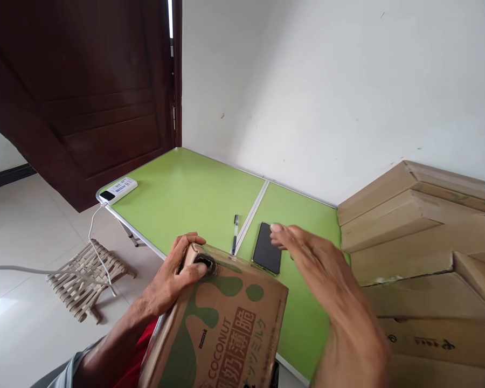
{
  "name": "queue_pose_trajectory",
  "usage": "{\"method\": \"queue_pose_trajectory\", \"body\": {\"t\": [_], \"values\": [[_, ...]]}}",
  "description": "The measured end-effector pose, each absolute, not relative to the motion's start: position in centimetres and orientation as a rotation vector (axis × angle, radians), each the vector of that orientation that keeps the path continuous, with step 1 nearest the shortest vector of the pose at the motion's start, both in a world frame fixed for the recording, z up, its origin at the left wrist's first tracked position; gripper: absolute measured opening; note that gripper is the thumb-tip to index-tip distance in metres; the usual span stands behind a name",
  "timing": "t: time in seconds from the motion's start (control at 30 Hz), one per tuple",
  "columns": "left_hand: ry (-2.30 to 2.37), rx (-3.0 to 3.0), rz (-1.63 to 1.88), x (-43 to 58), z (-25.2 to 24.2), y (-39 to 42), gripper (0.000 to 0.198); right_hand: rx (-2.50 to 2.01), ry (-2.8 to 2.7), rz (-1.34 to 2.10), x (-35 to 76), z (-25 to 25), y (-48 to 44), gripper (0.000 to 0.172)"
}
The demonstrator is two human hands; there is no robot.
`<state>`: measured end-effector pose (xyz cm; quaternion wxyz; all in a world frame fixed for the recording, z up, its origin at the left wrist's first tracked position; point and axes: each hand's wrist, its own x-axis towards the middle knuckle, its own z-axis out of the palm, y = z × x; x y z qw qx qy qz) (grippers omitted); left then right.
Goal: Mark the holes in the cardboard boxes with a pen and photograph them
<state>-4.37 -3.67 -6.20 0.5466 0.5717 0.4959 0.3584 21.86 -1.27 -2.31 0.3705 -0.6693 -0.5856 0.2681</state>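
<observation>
My left hand [173,277] grips the top left corner of a brown cardboard box [222,328] printed with green shapes and the word COCONUT, thumb hooked at a dark hole in its edge. The box rests against my lap and the front rim of a green folding table [186,199]. My right hand [307,250] hovers over the table with fingers stretched out, its fingertips at the top right corner of a black phone [265,249] lying flat. A black pen [235,233] lies just left of the phone, beside the table's middle seam.
A white power strip [118,189] sits on the table's far left corner, its cable dropping to the tiled floor. A small woven stool [84,277] stands below. Stacked flat cardboard boxes [420,237] fill the right side. A dark wooden door [84,91] is behind.
</observation>
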Motion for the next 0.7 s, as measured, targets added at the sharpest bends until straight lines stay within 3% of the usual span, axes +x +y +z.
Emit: {"method": "queue_pose_trajectory", "body": {"t": [0.17,0.4,0.6,0.7], "values": [[1.042,1.445,0.800,-4.7,-6.5,-3.5,0.073,-1.964,-1.808,1.079,22.1,-7.3,8.1,0.042],[1.021,1.367,0.653,-6.2,-7.5,-3.2,0.115,-2.066,-1.838,1.240,18.5,-12.3,11.8,0.022],[1.023,1.252,0.645,-6.3,-8.2,-3.8,0.122,-1.760,-1.453,1.070,21.6,-8.1,7.2,0.022],[1.037,1.213,0.701,-5.8,-8.6,-3.9,0.118,-1.155,-1.019,0.832,21.5,-4.1,1.5,0.018]]}}
